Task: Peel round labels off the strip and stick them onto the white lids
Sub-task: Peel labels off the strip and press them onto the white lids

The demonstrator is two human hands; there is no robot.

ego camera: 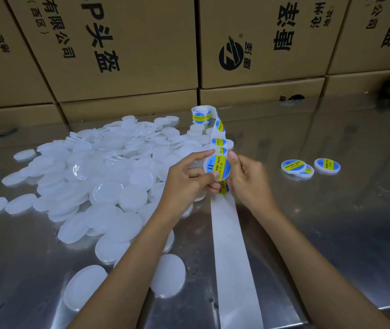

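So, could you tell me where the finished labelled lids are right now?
In the head view, the labelled lids lie on the metal table, right of the right hand.

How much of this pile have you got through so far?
Barely started. Three labelled lids lie finished on the right. The left hand and right hand hold a lid with its label on. The big pile of plain lids and the label roll remain.
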